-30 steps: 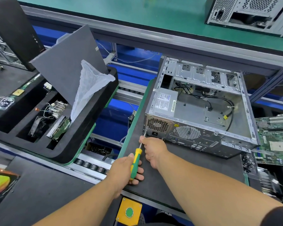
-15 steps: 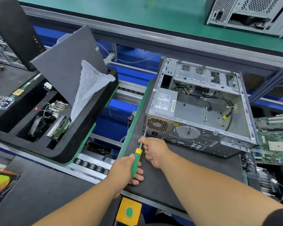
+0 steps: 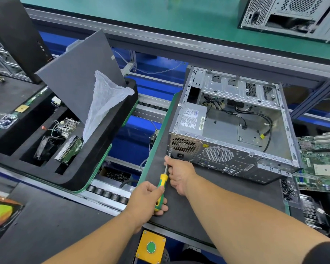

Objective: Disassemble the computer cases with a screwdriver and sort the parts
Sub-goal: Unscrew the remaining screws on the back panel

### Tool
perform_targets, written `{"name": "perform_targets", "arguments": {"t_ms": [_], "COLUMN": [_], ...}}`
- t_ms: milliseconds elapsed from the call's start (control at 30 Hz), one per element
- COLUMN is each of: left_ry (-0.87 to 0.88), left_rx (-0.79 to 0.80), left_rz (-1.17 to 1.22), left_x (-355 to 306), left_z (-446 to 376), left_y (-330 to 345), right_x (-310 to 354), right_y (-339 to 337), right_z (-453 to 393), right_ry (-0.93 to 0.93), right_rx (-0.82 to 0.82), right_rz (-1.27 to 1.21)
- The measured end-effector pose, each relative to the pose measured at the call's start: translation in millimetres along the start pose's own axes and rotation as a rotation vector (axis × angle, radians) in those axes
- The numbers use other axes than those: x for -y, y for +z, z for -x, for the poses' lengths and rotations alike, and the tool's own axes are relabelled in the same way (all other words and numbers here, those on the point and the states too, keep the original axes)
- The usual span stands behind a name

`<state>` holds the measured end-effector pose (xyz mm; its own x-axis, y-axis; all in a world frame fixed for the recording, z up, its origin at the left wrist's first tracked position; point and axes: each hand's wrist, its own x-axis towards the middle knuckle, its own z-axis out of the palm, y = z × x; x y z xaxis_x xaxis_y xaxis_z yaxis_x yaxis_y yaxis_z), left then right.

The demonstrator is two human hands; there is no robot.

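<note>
Still, little has shifted: my left hand (image 3: 148,200) grips the screwdriver (image 3: 161,188), tip at the case (image 3: 231,128) rear corner on the tabletop (image 3: 208,197); my right hand (image 3: 179,173) pinches its shaft, so the screw isn't out.

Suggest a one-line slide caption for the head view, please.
Left hand drives a screwdriver into the opened computer case's rear corner while the right hand steadies the shaft.

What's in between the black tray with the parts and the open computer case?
In the head view, a gap with blue panels, metal conveyor rollers and a small box of screws separates the foam tray from the computer case.
</note>
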<state>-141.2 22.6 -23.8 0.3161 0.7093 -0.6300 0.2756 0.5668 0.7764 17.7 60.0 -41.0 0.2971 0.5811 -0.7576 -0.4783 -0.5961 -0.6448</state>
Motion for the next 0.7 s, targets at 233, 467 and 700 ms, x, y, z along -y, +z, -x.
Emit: {"name": "perform_targets", "arguments": {"t_ms": [233, 467, 700], "left_ry": [-0.009, 0.003, -0.097], "left_rx": [0.054, -0.03, -0.016], "left_rz": [0.027, -0.043, 0.066], "left_x": [-1.1, 0.3, -8.5], "left_z": [0.3, -0.5, -0.7], "left_y": [-2.1, 2.5, 3.1], "right_x": [4.2, 2.2, 10.7], "right_y": [1.7, 10.0, -4.3], "right_z": [1.8, -0.7, 1.5], "right_ry": [0.039, 0.036, 0.104], "right_rx": [0.049, -0.071, 0.056], "right_rz": [0.042, -0.006, -0.143]}}
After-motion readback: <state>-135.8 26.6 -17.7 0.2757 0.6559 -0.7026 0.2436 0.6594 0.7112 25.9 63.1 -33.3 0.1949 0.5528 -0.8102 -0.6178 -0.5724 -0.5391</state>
